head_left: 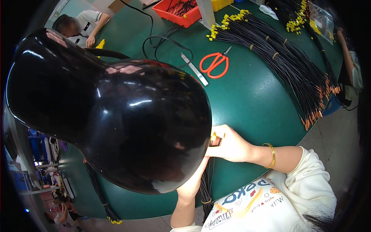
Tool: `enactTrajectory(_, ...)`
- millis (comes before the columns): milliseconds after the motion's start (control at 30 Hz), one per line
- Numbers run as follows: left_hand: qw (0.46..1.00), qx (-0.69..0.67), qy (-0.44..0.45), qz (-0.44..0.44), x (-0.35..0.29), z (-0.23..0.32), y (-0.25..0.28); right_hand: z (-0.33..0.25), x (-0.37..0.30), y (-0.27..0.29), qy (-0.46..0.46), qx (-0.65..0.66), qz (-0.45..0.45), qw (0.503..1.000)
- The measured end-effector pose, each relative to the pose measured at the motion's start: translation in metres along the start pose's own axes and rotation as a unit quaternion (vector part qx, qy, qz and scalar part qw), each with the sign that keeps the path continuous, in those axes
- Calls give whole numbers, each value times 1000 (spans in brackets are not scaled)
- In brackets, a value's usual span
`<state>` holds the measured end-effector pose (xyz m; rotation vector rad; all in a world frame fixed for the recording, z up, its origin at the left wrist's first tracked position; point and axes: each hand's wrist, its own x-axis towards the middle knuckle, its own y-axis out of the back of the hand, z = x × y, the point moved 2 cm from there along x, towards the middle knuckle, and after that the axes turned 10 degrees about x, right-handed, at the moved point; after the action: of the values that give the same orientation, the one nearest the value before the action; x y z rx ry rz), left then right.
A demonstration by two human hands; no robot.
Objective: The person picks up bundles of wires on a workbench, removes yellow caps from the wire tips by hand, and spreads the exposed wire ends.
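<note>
My right hand (233, 144) is closed, with thumb and forefinger pinched round a small yellow connector (213, 137) at the rim of a large glossy black lamp hood (147, 127). Close by is my left hand (193, 181), raised beside the right one; the hood covers its fingers, so I cannot see what they hold. Below the hands, a tied bundle of black cables (207, 181) runs down over the table's near edge toward my lap.
On the green table (247, 104) lie red-handled scissors (215, 65) and a grey utility knife (195, 69). Thick bundles of black cables (270, 50) with yellow connectors and copper ends spread right. A red bin (177, 13) stands behind. Another person (87, 29) sits far left.
</note>
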<state>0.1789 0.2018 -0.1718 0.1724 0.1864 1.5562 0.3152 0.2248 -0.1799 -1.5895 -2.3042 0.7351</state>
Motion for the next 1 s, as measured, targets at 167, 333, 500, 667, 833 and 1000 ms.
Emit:
enactTrajectory(167,988,-113,96,31,-3,-8,5,0,2,1,-3,40,12,999)
enactTrajectory(333,991,-56,67,101,-5,-24,13,1,3,0,-12,83,19,996)
enactTrajectory(500,993,-68,63,79,-4,-23,12,3,2,3,2,96,7,995)
enactTrajectory(667,984,-139,110,-2,-1,-3,3,7,4,4,0,116,16,993)
enactTrajectory(833,989,-107,91,-53,0,-10,5,6,4,2,-11,82,11,997)
enactTrajectory(1000,961,-210,153,-91,0,-4,3,5,3,2,2,39,12,999)
